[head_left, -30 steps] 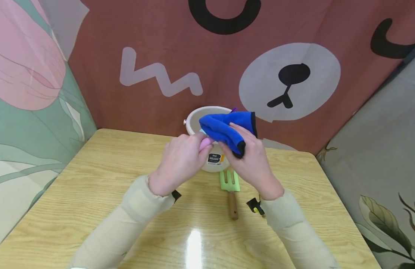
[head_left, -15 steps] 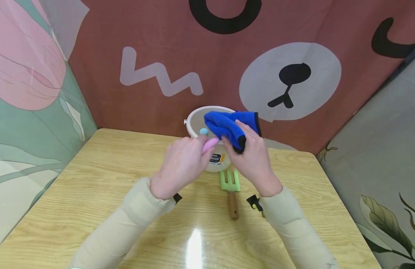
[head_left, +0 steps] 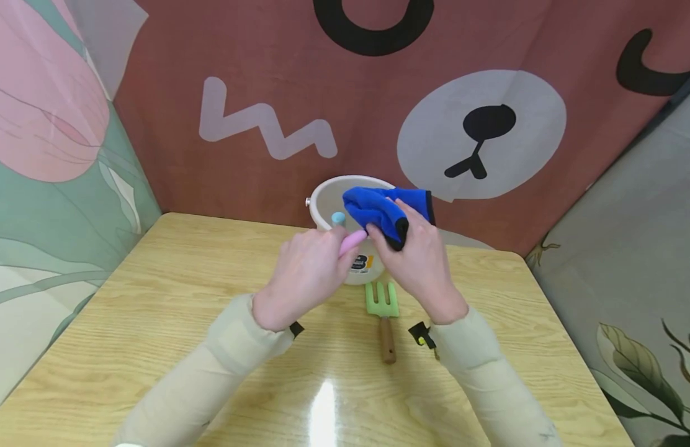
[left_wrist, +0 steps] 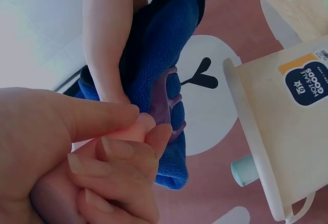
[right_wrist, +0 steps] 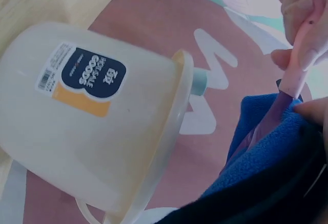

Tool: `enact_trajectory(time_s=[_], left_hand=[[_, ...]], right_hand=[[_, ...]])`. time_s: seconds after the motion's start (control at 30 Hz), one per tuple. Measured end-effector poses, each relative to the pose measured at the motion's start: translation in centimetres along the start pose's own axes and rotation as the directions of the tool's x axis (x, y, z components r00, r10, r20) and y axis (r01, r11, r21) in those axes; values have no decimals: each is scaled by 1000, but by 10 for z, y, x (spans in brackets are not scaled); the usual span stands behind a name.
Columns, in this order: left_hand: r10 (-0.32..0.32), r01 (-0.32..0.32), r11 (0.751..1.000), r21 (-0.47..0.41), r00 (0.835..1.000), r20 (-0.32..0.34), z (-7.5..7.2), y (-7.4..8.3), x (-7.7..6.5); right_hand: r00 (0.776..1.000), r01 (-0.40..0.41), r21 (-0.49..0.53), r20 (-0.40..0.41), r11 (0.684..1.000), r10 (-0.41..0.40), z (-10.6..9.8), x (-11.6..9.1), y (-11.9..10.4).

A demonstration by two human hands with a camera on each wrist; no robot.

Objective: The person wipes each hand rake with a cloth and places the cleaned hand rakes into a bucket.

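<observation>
My left hand [head_left: 306, 273] grips the pink handle [head_left: 353, 241] of a small purple garden fork [left_wrist: 161, 103]. Its pronged head lies against a folded blue cloth [head_left: 373, 208] with black edging, which hides part of it. My right hand [head_left: 417, 267] holds that cloth around the fork head, thumb on the near side. Both hands are raised in front of a white bucket [right_wrist: 118, 142]. From the bucket's mouth pokes a light-blue rounded handle end [head_left: 338, 218]; whatever it belongs to is hidden inside.
On the wooden table [head_left: 211, 279], just in front of the bucket, lies a light-green fork [head_left: 381, 304] with a wooden handle. A printed curtain [head_left: 373, 112] hangs behind the table's far edge. Black straps [head_left: 422, 335] show near the wrists.
Both hands, the fork and the cloth have shifted slightly right. The cloth has slid along the fork head away from the left hand, and the light-blue handle end is more exposed.
</observation>
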State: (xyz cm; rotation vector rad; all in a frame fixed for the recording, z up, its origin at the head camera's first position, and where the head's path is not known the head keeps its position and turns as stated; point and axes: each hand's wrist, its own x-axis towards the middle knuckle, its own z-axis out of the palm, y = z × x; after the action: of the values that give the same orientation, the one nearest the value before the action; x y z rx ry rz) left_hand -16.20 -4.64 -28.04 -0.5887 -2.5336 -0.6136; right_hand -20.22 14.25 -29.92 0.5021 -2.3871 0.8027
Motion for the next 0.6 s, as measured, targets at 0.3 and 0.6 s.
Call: enact_trajectory(time_s=[0.3,0.6], left_hand=[[-12,12,999,-47,1000,-8,-2,-2,1],[-60,62,996,-67,998,29,-4,-4,3]], right_hand=[[988,143,103,-73,984,-136,-3,-3,5],[962,275,127,-42,953,-272,-9,-9,0]])
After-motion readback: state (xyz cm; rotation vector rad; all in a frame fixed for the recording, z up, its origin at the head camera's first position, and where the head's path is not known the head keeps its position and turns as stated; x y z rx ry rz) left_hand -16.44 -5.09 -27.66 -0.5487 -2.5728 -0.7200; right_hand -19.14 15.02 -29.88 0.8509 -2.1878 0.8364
